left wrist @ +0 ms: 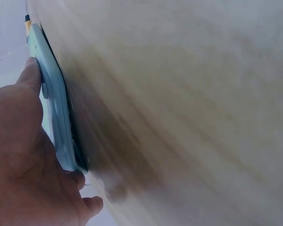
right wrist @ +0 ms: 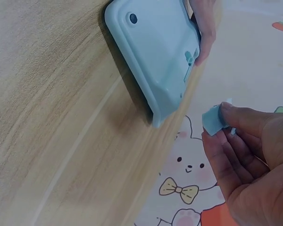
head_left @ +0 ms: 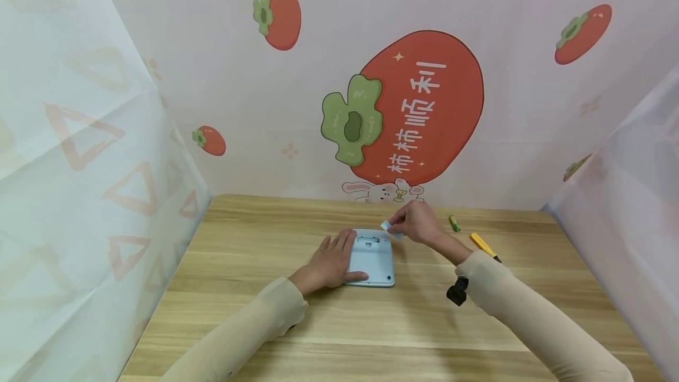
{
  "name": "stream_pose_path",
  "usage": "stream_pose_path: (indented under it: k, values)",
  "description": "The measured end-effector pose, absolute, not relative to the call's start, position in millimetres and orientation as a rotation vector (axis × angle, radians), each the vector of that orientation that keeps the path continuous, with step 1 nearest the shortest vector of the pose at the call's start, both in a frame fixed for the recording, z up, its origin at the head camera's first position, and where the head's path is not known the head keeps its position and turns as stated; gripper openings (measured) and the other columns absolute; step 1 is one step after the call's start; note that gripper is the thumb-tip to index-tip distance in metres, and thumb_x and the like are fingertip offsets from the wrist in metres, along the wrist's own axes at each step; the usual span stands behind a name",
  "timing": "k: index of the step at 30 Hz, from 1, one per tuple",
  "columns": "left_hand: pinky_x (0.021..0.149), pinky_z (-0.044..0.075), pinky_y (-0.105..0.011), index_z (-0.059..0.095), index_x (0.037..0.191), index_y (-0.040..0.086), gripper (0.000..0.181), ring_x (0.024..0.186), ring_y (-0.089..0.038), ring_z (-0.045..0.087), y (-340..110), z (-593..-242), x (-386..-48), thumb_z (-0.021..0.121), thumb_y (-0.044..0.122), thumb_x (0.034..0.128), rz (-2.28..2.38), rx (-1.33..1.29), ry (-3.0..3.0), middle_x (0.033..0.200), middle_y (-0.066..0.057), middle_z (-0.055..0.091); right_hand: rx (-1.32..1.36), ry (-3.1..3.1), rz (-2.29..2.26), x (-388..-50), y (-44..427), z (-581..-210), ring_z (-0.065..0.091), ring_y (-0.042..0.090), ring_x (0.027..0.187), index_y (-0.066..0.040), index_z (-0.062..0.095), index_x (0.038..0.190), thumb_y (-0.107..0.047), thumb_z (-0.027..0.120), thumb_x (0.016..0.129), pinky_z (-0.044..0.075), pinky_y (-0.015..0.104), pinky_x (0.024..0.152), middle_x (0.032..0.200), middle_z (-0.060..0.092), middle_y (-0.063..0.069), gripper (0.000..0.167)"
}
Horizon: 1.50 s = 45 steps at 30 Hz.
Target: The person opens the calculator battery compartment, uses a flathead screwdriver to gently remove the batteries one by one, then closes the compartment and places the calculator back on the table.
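Observation:
A flat light-blue device (head_left: 378, 261), calculator-like, lies on the wooden table with its back up and a small compartment uncovered near its far edge. My left hand (head_left: 331, 259) holds it at the left side, thumb across the back near the close edge and fingers over the far-left corner. Just beyond the far-right corner, my right hand (head_left: 416, 223) pinches a small light-blue cover (right wrist: 213, 121) between thumb and fingers, raised off the device. The inside of the compartment is too small to make out.
To the right of my right hand lies a green battery (head_left: 454, 223). A yellow screwdriver (head_left: 481, 244) with a dark end is close to my right forearm. A printed cloth wall (head_left: 239, 87) rises behind the wooden table (head_left: 239, 240), with pale cloth at both sides.

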<state>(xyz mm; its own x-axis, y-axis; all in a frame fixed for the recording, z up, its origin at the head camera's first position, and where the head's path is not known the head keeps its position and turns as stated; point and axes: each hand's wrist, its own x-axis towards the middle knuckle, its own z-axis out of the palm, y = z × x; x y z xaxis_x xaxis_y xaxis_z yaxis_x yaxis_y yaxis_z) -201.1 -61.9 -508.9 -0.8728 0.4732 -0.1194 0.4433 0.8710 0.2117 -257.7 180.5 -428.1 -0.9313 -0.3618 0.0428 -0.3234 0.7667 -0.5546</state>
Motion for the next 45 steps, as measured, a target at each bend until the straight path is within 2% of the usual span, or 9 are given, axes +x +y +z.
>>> stream_pose_path:
  k: [10, 17, 25, 45]
  values:
    - [0.127, 0.026, -0.057, 0.016, 0.167, 0.003, 0.112, 0.16, -0.029, 0.027, -62, -510, -202, 0.061, 0.075, 0.0944, 0.266, 0.701, 2.866, 0.174, -0.016, 0.021, -0.664, 2.897, -0.846, -260, 169, -432, 0.065, 0.01, 0.066, -0.005, 0.086, 0.092, -0.011, 0.089, 0.087, 0.056, 0.026, 0.06, 0.084, 0.08, 0.004, 0.008]
    - [0.126, 0.03, -0.056, 0.018, 0.166, 0.002, 0.11, 0.156, -0.03, 0.033, -63, -510, -202, 0.063, 0.073, 0.0941, 0.294, 0.717, 2.868, 0.171, -0.017, 0.024, -0.732, 2.901, -0.769, -263, 159, -434, 0.067, 0.008, 0.07, -0.007, 0.086, 0.094, -0.011, 0.089, 0.087, 0.059, 0.026, 0.065, 0.087, 0.08, 0.002, 0.009]
    - [0.126, 0.031, -0.056, 0.018, 0.166, 0.002, 0.11, 0.155, -0.03, 0.035, -63, -510, -202, 0.063, 0.072, 0.0943, 0.298, 0.73, 2.871, 0.17, -0.017, 0.024, -0.822, 2.864, -0.735, -267, 153, -436, 0.067, 0.007, 0.07, -0.006, 0.085, 0.096, -0.01, 0.087, 0.088, 0.058, 0.024, 0.065, 0.089, 0.08, 0.002, 0.009]
    - [0.126, 0.029, -0.057, 0.017, 0.167, 0.002, 0.109, 0.158, -0.031, 0.029, -63, -515, -203, 0.06, 0.073, 0.0958, 0.282, 0.737, 2.872, 0.172, -0.017, 0.022, -0.963, 2.86, -0.637, -273, 136, -441, 0.072, 0.011, 0.077, -0.004, 0.085, 0.097, -0.007, 0.086, 0.089, 0.062, 0.029, 0.073, 0.09, 0.08, 0.005, 0.009]
